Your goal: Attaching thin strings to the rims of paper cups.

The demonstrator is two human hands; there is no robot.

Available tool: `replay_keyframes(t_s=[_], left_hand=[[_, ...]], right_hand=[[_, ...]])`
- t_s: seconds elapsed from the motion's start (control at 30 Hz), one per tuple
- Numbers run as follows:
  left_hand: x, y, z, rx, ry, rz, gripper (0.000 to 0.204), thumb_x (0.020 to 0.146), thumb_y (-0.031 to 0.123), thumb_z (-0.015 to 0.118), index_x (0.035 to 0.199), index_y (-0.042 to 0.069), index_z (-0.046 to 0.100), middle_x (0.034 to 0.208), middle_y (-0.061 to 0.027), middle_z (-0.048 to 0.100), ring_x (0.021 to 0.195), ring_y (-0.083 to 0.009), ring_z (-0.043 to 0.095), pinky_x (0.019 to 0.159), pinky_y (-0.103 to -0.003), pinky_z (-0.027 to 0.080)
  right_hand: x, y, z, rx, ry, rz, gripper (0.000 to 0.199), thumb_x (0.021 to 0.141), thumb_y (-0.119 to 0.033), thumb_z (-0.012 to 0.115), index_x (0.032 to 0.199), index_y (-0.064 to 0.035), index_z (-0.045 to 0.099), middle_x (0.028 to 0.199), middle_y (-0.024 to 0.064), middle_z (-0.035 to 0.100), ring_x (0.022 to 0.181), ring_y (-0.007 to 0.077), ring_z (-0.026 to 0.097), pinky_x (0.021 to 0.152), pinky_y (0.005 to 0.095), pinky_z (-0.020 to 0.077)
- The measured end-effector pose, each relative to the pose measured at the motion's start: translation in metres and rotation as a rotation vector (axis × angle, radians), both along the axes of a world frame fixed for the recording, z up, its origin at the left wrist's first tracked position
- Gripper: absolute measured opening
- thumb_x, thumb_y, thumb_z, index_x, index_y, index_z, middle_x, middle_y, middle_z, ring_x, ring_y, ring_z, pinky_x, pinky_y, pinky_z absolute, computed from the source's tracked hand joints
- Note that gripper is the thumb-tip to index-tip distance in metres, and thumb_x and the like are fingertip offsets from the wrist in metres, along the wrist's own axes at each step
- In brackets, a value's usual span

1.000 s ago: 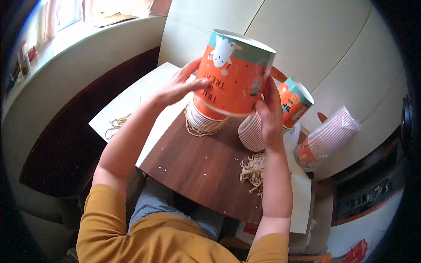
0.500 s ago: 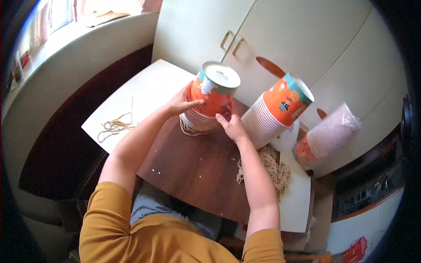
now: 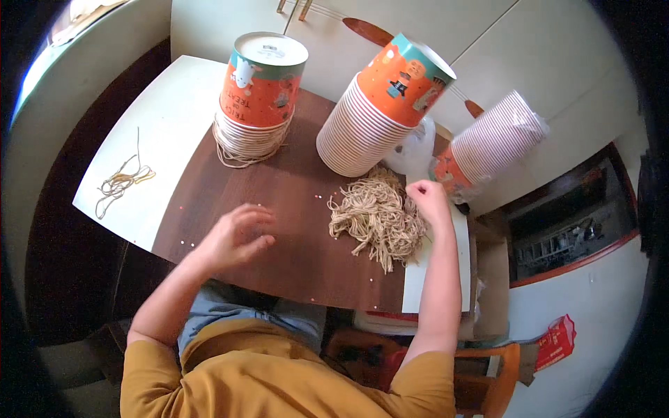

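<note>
My left hand (image 3: 240,237) hovers above the near part of the brown table top (image 3: 293,209), thumb and fingers apart, with nothing in it. At the right edge of a tangled heap of beige cord (image 3: 380,216), my right hand (image 3: 428,200) has its fingers drawn together; whatever they pinch, if anything, is too small to make out. Upside down at the far left stands a short stack of orange and green paper cups (image 3: 261,90), beige strands hanging loosely around its lower rims. A taller stack of such cups (image 3: 373,104) stands just beyond the heap.
Another cup stack wrapped in clear plastic (image 3: 495,143) stands at the far right, near a white plastic bag (image 3: 416,150). A few loose cords (image 3: 122,182) lie on the table's white left side. White cabinets (image 3: 397,17) stand behind; a wooden chair (image 3: 498,380) is at lower right.
Both hands have let go of the left cup stack, which now stands by itself. My left hand has drawn back nearer me; my right has moved over to the cord heap.
</note>
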State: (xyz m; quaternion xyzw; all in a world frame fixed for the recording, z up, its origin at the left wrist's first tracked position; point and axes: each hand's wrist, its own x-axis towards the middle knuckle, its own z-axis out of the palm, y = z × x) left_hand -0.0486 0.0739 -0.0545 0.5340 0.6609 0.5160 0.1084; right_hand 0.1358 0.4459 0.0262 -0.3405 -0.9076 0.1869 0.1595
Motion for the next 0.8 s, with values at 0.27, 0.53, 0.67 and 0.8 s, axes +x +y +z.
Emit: replay_keyframes(t_s=[0.27, 0.53, 0.67, 0.8], left_hand=[[0.054, 0.005, -0.007, -0.067, -0.044, 0.021, 0.024, 0.081, 0.015, 0.069, 0.102, 0.002, 0.065, 0.108, -0.0169, 0.063, 0.100, -0.0342, 0.061, 0.084, -0.039, 0.052], [0.050, 0.005, -0.015, -0.069, -0.070, 0.098, 0.027, 0.080, 0.015, 0.069, 0.103, 0.002, 0.065, 0.108, -0.0157, 0.063, 0.100, -0.0333, 0.061, 0.086, -0.039, 0.051], [0.031, 0.031, 0.019, 0.005, 0.031, 0.086, 0.028, 0.082, 0.019, 0.067, 0.105, 0.002, 0.065, 0.107, -0.0162, 0.062, 0.100, -0.0340, 0.061, 0.088, -0.040, 0.050], [0.025, 0.049, 0.021, 0.016, -0.093, 0.003, 0.026, 0.084, 0.018, 0.067, 0.105, 0.002, 0.066, 0.108, -0.0146, 0.063, 0.100, -0.0292, 0.062, 0.079, -0.037, 0.055]], right_hand=[[-0.023, 0.027, -0.027, -0.177, -0.027, 0.116, 0.019, 0.077, -0.020, 0.070, 0.085, -0.0029, 0.071, 0.074, 0.0064, 0.069, 0.068, 0.0120, 0.062, 0.066, 0.0299, 0.0498], [-0.081, 0.039, 0.076, 0.021, 0.765, 0.029, 0.066, 0.078, -0.042, 0.076, 0.124, 0.0016, 0.055, 0.115, 0.0159, 0.061, 0.108, 0.0204, 0.056, 0.092, 0.0308, 0.0437], [-0.119, 0.005, 0.159, 0.417, 0.528, 0.170, 0.088, 0.070, -0.049, 0.079, 0.132, 0.0047, 0.048, 0.121, 0.0244, 0.059, 0.116, 0.0268, 0.056, 0.096, 0.0353, 0.0439], [-0.147, -0.018, 0.180, 0.348, 0.176, 0.092, 0.039, 0.072, -0.030, 0.078, 0.096, -0.0010, 0.071, 0.089, 0.0140, 0.071, 0.082, 0.0221, 0.069, 0.076, 0.0341, 0.0525]])
